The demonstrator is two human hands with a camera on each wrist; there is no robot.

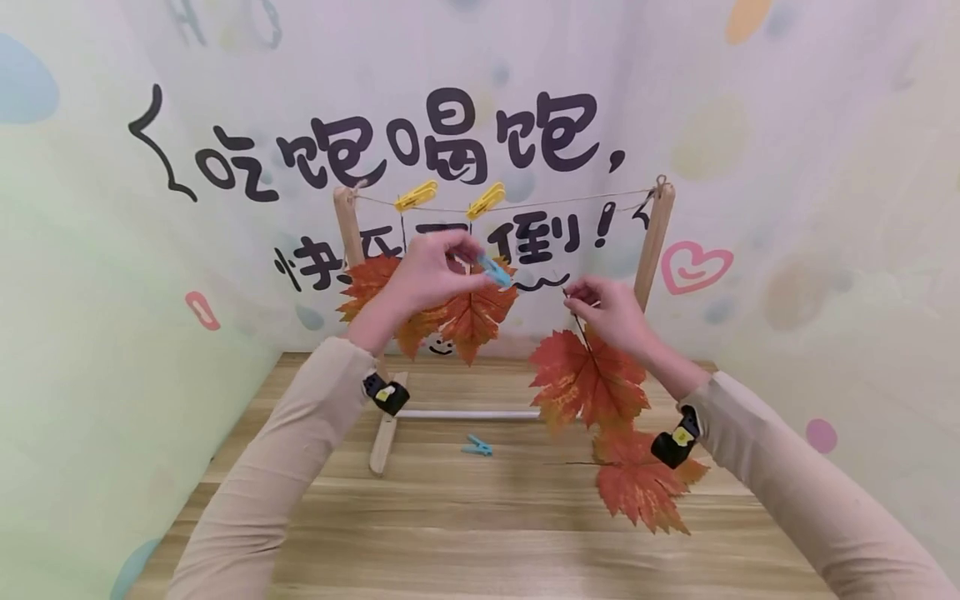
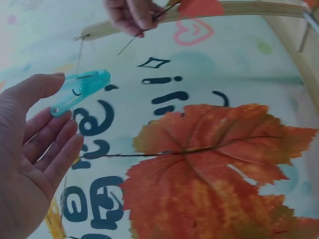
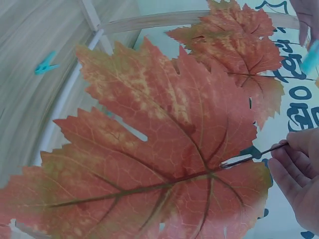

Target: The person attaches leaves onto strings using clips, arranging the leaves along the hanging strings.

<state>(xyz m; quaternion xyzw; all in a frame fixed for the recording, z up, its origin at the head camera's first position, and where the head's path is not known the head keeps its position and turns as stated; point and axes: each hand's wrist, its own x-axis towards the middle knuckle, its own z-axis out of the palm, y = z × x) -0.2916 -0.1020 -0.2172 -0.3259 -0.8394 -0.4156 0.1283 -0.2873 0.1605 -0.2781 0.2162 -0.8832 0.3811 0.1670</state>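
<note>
While the left hand (image 1: 435, 271) pinches a blue clothespin (image 1: 496, 271) between thumb and fingers, the right hand (image 1: 611, 312) pinches the dark stem (image 1: 581, 327) of an orange-red maple leaf (image 1: 588, 379). Grip of both hands: narrow, fingertips only. The free end of the stem projects past the right fingertips; the blade hangs below the hand, to the right in the scene. The held clothespin is in front of the hanging leaves, near side, apart from the held stem.

Stand: string (image 1: 573, 198) tied between a left wooden post (image 1: 348, 225) and a right wooden post (image 1: 655, 242). Two yellow clothespins, a left one (image 1: 416, 196) and a right one (image 1: 487, 200), sit on the left half of the string. Below them hang two further leaves, a left hanging leaf (image 1: 366, 283) and a right hanging leaf (image 1: 477, 321), overlapping in the head view. White rod (image 1: 468, 414) runs low across the stand, by the left wooden foot (image 1: 383, 446).

Table (image 1: 420, 533): a second blue clothespin (image 1: 477, 447) lies on the near side of the rod. Another maple leaf (image 1: 645, 487) lies near right, stem toward the left; contact with the held leaf, cannot tell. Behind: pale backdrop (image 1: 787, 150) with black lettering.
</note>
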